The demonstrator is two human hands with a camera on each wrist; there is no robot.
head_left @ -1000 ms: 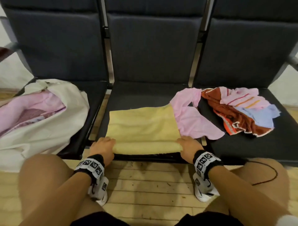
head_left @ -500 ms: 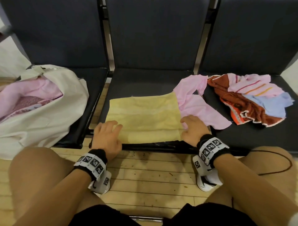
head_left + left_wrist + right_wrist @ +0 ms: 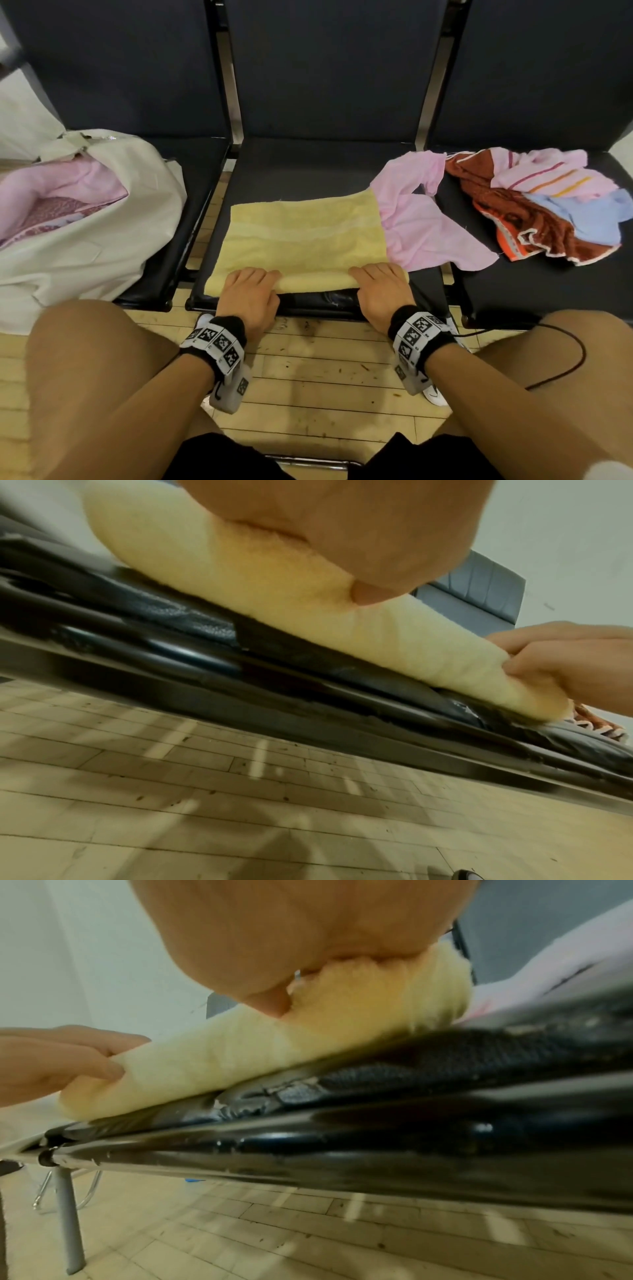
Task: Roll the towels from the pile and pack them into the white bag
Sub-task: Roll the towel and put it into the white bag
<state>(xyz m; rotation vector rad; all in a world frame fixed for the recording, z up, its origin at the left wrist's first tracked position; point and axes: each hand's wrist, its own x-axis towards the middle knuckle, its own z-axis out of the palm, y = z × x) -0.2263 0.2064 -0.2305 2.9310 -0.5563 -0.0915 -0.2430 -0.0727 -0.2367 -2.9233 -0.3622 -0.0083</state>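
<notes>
A yellow towel [image 3: 301,236] lies spread on the middle seat, its near edge turned into a low roll [image 3: 315,282]. My left hand [image 3: 251,284] curls over the roll's left end, thumb under it in the left wrist view [image 3: 366,593]. My right hand [image 3: 378,279] grips the roll's right end [image 3: 359,1001]. A pink towel [image 3: 421,226] overlaps the yellow towel's right side. The pile [image 3: 548,202] of brown, striped pink and blue towels sits on the right seat. The white bag [image 3: 89,233] lies open on the left seat with pink cloth inside.
Three dark padded seats share one black front rail [image 3: 342,1139]. Gaps with metal bars separate the seats [image 3: 191,253]. Wooden plank floor [image 3: 325,370] lies below, between my knees. A thin black cord [image 3: 561,356] runs over my right thigh.
Half a second ago both hands lay flat on the towel's near edge. Now they curl round that edge, which is rolled up again at the seat front.
</notes>
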